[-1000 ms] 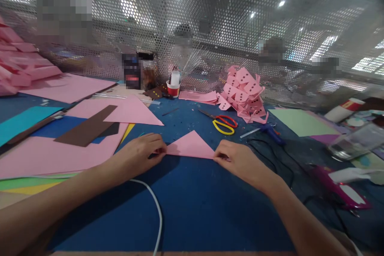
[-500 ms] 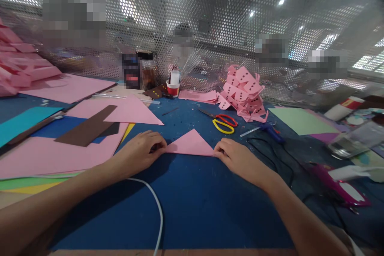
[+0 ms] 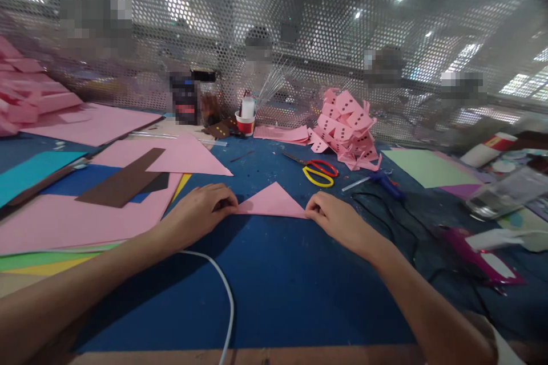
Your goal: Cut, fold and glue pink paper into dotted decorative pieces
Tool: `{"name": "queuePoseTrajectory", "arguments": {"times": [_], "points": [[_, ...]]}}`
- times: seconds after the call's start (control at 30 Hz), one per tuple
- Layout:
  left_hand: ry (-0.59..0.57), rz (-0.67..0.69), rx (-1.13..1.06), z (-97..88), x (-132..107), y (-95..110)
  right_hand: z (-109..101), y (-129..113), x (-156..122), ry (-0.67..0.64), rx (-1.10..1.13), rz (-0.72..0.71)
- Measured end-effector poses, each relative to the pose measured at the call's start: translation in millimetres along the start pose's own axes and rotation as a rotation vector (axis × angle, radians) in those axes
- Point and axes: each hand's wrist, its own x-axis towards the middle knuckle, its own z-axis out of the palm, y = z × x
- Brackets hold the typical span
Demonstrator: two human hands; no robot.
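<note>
A pink paper triangle [image 3: 274, 202] lies on the blue table mat [image 3: 282, 285], its point away from me and its long straight edge toward me. My left hand [image 3: 209, 205] pinches its left corner between thumb and fingers. At the opposite end my right hand [image 3: 331, 214] grips the right corner in the same way. The fingertips cover both corners. Just beyond the triangle, to the right, lie scissors [image 3: 319, 174] with one red and one yellow handle loop.
Coloured paper sheets [image 3: 107, 219] are stacked at left with brown strips on top. Behind stand a paper cup [image 3: 245, 124] and a pile of dotted pink paper pieces [image 3: 345, 131]. A blue glue gun [image 3: 387, 185] trails a black cord at right. A white cable [image 3: 229, 296] crosses the mat.
Both hands keep their pinch on the paper triangle's corners. The whole view has shifted very slightly; nothing else visibly differs.
</note>
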Motion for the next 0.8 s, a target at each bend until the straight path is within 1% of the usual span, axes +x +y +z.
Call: {"name": "queuePoseTrajectory", "arguments": {"times": [0.23, 0.5, 0.67, 0.8], "points": [[0.009, 0.043, -0.002, 0.3, -0.1, -0.9, 4.2, 5.8, 2.0, 0.023, 0.017, 0.024], [0.028, 0.121, 0.065, 3.7, -1.5, -0.6, 5.2, 7.9, 4.2, 0.029, 0.007, -0.006], [0.045, 0.186, 0.112, 6.4, -4.8, -1.3, 4.3, 9.3, 4.7, 0.059, -0.018, -0.035], [0.030, 0.212, 0.096, 7.8, -8.6, -0.7, 2.3, 6.7, 2.1, 0.030, -0.001, -0.009]]}}
